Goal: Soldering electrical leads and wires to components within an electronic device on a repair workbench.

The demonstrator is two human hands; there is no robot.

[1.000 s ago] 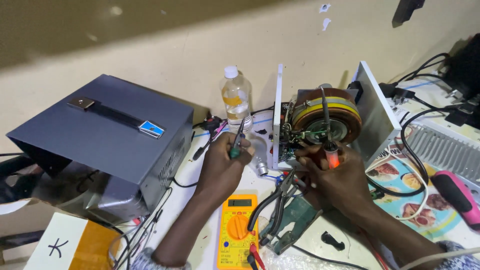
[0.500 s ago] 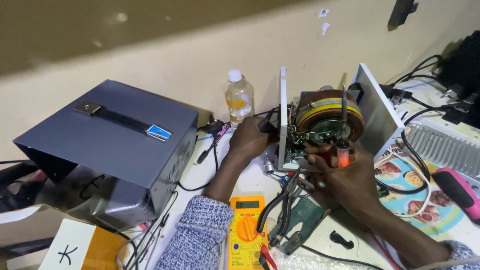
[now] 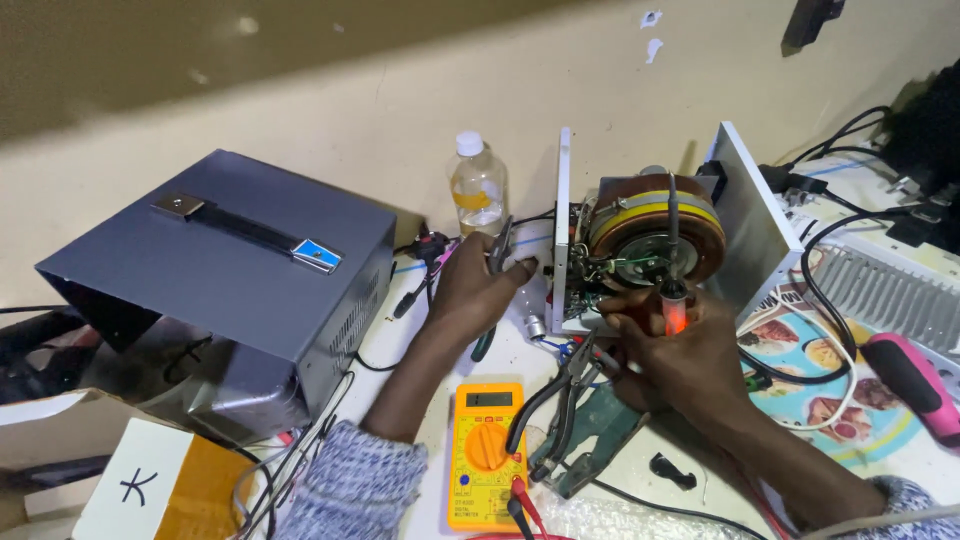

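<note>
An opened electrical unit (image 3: 640, 235) with a round copper-wound coil stands between two white metal panels on the bench. My right hand (image 3: 670, 345) is wrapped around an orange-handled soldering iron (image 3: 673, 300), tip pointing up against the coil. My left hand (image 3: 480, 290) grips small pliers with green handles (image 3: 497, 250) just left of the unit's front panel (image 3: 562, 230). A small capacitor (image 3: 535, 325) lies below that hand.
A yellow multimeter (image 3: 485, 450) with red and black leads lies near me. A grey metal cover (image 3: 230, 260) sits at left, a plastic bottle (image 3: 477, 190) behind. Larger pliers (image 3: 570, 410), a finned heat sink (image 3: 880, 290), a pink tool (image 3: 910, 385) and cables lie around.
My left hand has shifted slightly left and down from the panel, pliers still in it. The right hand stays at the coil with the iron.
</note>
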